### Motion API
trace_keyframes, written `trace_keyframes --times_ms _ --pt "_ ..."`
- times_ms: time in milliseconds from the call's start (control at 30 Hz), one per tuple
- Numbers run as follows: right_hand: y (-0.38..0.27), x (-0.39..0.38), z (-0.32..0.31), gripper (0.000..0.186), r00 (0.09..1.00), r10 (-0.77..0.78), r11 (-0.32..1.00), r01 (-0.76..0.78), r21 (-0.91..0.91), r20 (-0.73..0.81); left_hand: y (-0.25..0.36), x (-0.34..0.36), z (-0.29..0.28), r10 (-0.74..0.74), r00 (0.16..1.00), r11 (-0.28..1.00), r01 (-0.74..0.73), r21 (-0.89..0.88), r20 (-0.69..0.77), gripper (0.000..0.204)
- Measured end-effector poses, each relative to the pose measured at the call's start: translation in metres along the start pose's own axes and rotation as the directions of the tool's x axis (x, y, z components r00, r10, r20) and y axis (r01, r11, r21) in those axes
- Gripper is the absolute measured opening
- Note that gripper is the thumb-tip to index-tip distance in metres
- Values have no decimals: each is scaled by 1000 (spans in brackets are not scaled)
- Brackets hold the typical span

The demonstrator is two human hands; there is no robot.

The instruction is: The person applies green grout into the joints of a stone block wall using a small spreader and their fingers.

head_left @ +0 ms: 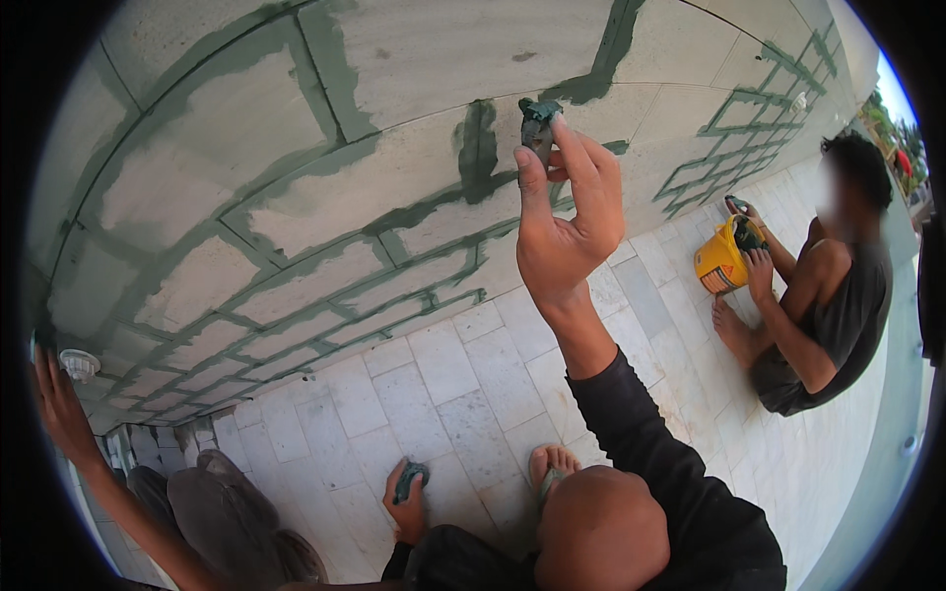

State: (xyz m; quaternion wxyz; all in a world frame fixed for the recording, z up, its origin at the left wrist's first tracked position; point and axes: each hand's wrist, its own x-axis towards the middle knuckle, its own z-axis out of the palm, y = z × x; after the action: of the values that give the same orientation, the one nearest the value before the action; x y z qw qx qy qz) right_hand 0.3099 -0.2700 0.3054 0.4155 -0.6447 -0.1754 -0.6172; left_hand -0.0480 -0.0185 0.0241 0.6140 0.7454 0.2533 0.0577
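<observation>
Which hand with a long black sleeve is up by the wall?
The right hand, pinching a small tool with green paste by the wall. The left hand is lower, over the floor tiles, holding a green lump.

Printed label on a yellow bucket (704, 258).
The label (724, 274) is covering part of the bucket's curved outer side, near the seated co-worker (855, 286) at the right of the head view. It is showing an orange-red area and dark marks against the yellow plastic. Its finer print is appearing too small and blurred to be read, and it is forming the only printed matter in view.
</observation>
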Motion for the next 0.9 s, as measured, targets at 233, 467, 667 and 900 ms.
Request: trace_keyframes --times_ms 233,467,667,900 --pt "12 4 14 39 996 -44 999 42 -22 -83 1 -2 1 18 1000 1000 -18 2 0 41" --pt "6 10 4 36 1000 11 995 -10 -102 5 2 -2 1 14 1000 1000 -14 12 9 41" --pt "6 23 -10 33 1000 29 995 -30 -93 -8 -1 1 2 19 1000 1000 -19 22 12 41" --pt "18 16 -3 33 999 -38 991 39 -129 12 -4 2 2 25 1000 999 -25 30 11 41"
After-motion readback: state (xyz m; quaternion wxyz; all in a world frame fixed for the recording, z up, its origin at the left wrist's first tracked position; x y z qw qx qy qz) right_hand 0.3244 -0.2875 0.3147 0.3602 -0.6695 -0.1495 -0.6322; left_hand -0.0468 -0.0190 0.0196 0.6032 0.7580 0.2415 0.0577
